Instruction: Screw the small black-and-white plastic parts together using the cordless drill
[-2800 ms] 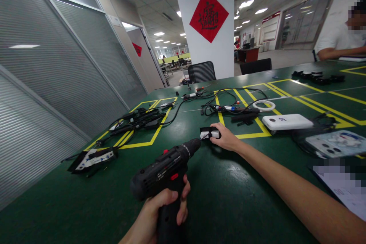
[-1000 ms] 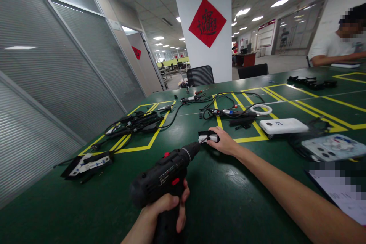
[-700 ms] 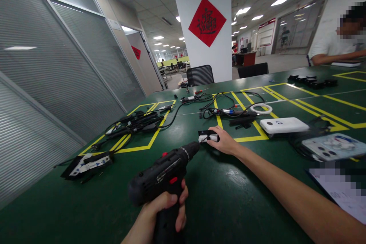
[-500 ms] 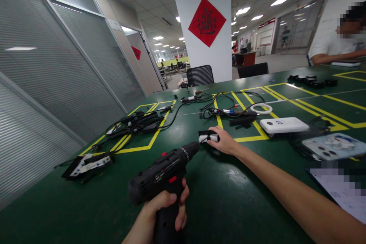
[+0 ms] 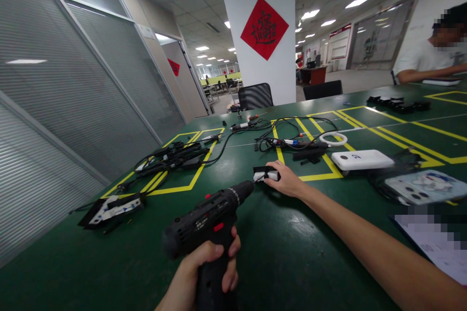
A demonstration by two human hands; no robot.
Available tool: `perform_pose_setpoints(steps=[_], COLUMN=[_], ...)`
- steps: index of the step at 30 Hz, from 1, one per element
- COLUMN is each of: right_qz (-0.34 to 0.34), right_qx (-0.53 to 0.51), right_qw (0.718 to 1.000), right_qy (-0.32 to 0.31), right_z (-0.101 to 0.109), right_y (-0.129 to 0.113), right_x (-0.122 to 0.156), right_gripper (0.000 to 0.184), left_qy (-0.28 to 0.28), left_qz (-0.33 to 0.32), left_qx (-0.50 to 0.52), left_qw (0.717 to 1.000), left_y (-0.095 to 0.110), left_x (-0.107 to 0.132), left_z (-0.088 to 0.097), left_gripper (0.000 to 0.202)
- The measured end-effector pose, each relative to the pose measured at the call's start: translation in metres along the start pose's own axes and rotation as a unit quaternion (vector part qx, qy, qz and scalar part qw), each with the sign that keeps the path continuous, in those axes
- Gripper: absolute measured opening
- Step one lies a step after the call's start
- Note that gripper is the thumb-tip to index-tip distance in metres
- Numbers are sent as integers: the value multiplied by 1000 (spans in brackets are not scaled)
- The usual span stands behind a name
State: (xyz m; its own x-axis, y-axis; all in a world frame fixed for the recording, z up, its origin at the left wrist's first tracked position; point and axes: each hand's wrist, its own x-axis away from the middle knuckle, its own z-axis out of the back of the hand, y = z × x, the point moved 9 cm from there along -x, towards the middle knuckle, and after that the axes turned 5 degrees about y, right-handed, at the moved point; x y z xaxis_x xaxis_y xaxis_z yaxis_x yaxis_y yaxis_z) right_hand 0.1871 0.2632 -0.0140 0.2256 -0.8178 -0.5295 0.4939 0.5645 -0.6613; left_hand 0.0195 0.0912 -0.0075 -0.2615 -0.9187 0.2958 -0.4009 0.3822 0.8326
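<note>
Drill [image 5: 206,217]: black, red switch, chuck tip meeting the part.
Part [image 5: 265,174]: small, black-and-white, on green worktop [image 5: 284,257].
Left hand [image 5: 204,272]: clenched round drill grip.
Right hand [image 5: 286,181]: grasping the part.

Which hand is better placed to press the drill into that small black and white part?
Left, probably. The left hand grips the drill, whose tip is right at the small part; the right hand is holding that part down.

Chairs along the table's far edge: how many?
2: a mesh-backed chair in front of the white pillar, a plain black chair to its right. Others may be hidden behind the table.
</note>
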Motion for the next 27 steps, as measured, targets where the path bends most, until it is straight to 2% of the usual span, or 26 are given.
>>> perform_pose_setpoints(steps=[27], right_qz=[5], right_qx=[-1], right_qw=[1000], right_qy=[3], right_z=[1], right_y=[-2], right_x=[0], right_gripper=[42], left_qy=[2], left_qz=[-11], left_qx=[-36], left_qw=[999], left_y=[-5], left_x=[-1], left_z=[-1], left_gripper=[18])
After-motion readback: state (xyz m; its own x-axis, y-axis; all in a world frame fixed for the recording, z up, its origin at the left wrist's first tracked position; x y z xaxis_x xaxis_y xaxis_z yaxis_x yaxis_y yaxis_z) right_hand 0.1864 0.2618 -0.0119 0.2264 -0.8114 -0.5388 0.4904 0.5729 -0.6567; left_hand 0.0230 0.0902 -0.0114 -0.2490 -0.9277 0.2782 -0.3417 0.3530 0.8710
